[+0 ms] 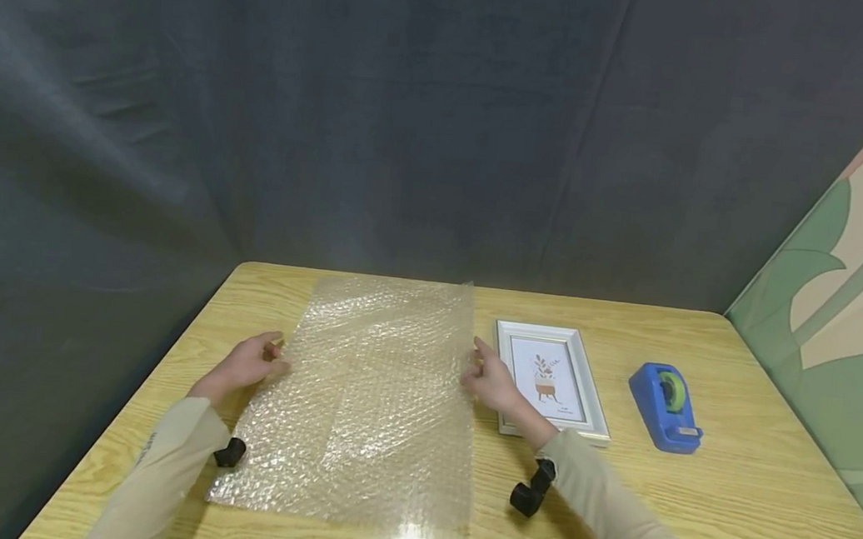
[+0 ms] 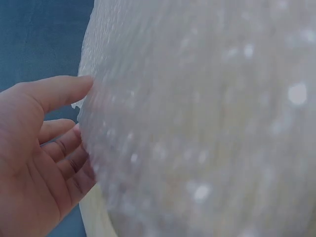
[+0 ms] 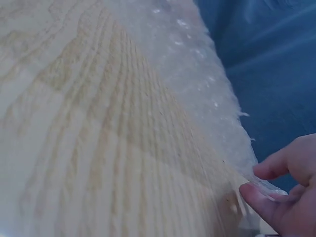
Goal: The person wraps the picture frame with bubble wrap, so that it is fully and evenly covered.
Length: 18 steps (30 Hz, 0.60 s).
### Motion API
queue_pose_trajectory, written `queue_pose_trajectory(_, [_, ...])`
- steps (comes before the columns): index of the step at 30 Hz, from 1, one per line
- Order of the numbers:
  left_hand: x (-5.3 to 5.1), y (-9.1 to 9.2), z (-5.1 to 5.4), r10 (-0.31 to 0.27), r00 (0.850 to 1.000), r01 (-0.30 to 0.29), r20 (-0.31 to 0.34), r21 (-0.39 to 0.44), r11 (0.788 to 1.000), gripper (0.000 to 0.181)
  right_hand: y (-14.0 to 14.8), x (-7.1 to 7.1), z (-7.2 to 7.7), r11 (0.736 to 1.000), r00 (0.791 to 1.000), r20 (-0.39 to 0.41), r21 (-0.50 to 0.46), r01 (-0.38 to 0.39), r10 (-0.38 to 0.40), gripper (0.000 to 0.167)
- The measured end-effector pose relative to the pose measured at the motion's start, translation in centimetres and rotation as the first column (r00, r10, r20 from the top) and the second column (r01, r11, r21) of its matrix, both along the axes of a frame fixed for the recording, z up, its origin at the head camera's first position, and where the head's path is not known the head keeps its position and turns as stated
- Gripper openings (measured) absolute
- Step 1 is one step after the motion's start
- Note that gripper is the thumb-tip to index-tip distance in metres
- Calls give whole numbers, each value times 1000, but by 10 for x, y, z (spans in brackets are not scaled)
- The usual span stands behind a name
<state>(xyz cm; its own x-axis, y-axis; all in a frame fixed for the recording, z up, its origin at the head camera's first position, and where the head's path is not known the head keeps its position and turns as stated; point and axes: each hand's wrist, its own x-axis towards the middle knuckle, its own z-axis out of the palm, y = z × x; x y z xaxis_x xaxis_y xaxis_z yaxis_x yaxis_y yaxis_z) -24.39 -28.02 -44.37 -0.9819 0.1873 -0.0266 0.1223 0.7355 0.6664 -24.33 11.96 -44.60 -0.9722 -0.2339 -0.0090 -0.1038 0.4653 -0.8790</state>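
A clear sheet of bubble wrap (image 1: 373, 399) lies spread over the middle of the table. At its left edge is my left hand (image 1: 250, 361); in the left wrist view, the thumb tip touches the wrap (image 2: 197, 118), with a gap between thumb and loosely bent fingers (image 2: 64, 145). My right hand (image 1: 495, 380) pinches the opposite edge. In the right wrist view, the wrap (image 3: 197, 74) runs in between that hand's thumb and finger (image 3: 256, 197). Part of the right hand falls outside that view.
Just right of my right hand lies a white picture frame (image 1: 591, 381) with a plant print. Farther right stands a blue tape dispenser (image 1: 651, 402) holding a green roll. The wooden table (image 1: 747, 492) backs onto a dark curtain (image 1: 411, 134); a patterned wall (image 1: 849, 315) borders the right.
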Motion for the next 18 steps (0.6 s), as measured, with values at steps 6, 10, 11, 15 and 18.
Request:
queue_pose_trajectory(6, [0,4,-3,29,999,-29,15,31,999,64,-3,-4,-5,1000,1000,-6,-13,2,-2,73])
queue_pose_trajectory(10, [1,7,-2,47,999,-47,-11,12,999,62,-3,-6,-8,999,1000,-15,-33,-12,12,74])
queue_pose_trajectory(11, [2,8,-1,52,998,-52,-21,9,999,62,-2,-7,-8,999,1000,-20,-39,-18,17,74])
queue_pose_trajectory(15, [3,12,3,66,997,-66,-42,5,998,60,-1,-6,-10,998,999,-48,-59,-27,24,77])
queue_pose_trajectory(18, [3,16,7,73,996,-73,-52,-6,997,59,0,-4,-11,998,998,-66,-65,-24,20,78])
